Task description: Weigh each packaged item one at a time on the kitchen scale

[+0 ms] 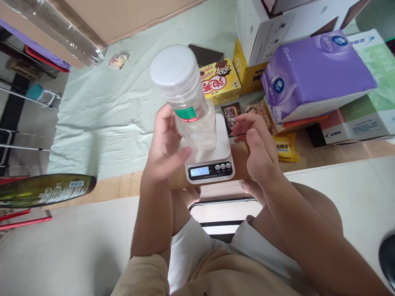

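A clear plastic jar point(202, 129) with a white screw lid and a green and red label stands on a white kitchen scale point(224, 148). Digits that look like 503 glow on the scale's display. Close by the jar's left side is my left hand point(165, 144), its thumb blurred and stretched out and its other fingertips partly hidden behind the jar; it does not appear to grip it. To the right of the scale, apart from the jar, my right hand point(259, 148) is held with loosely curled, spread fingers and nothing in it.
Behind the jar lie a yellow snack box point(220, 82) and a dark phone-like slab point(206, 55). A purple tissue pack point(317, 74), a white carton point(262, 33) and a yellow packet point(286, 148) crowd the right. A dark green bottle point(46, 190) juts in at left; a small wrapped item point(118, 61) lies on the cloth.
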`<action>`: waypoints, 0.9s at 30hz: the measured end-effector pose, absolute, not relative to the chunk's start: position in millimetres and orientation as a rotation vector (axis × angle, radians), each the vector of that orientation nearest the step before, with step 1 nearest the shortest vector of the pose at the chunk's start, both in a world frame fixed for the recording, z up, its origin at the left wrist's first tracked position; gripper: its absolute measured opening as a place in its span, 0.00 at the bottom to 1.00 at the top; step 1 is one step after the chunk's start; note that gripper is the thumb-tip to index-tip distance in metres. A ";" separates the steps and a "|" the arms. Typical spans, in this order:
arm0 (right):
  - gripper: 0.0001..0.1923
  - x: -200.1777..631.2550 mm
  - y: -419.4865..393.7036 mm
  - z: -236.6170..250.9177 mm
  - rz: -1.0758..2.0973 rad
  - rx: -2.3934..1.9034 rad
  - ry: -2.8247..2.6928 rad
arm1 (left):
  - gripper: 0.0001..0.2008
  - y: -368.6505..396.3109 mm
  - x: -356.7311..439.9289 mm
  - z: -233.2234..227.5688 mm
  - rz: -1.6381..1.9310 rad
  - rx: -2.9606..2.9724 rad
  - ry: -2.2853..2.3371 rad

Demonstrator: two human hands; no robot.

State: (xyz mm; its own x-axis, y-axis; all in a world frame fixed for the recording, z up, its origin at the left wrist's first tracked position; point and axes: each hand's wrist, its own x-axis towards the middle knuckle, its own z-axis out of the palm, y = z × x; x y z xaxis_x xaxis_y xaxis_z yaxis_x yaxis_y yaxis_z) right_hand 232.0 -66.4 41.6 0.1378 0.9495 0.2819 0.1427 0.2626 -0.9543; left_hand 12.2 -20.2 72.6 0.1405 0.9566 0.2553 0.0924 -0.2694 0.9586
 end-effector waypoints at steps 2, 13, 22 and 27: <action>0.21 232.9 -66.1 42.0 0.840 -1.143 -1.304 | 0.44 -17.2 16.5 72.6 1.148 1.560 1.060; 0.24 233.0 -62.6 41.9 0.918 -1.155 -1.226 | 0.33 -5.3 -1.8 47.0 1.436 1.679 0.912; 0.23 230.6 -55.1 46.6 1.006 -1.188 -1.097 | 0.29 47.0 -34.4 82.6 1.530 1.572 1.001; 0.22 221.0 -45.8 46.4 1.037 -1.181 -0.999 | 0.33 127.6 -39.7 92.5 1.457 1.327 1.155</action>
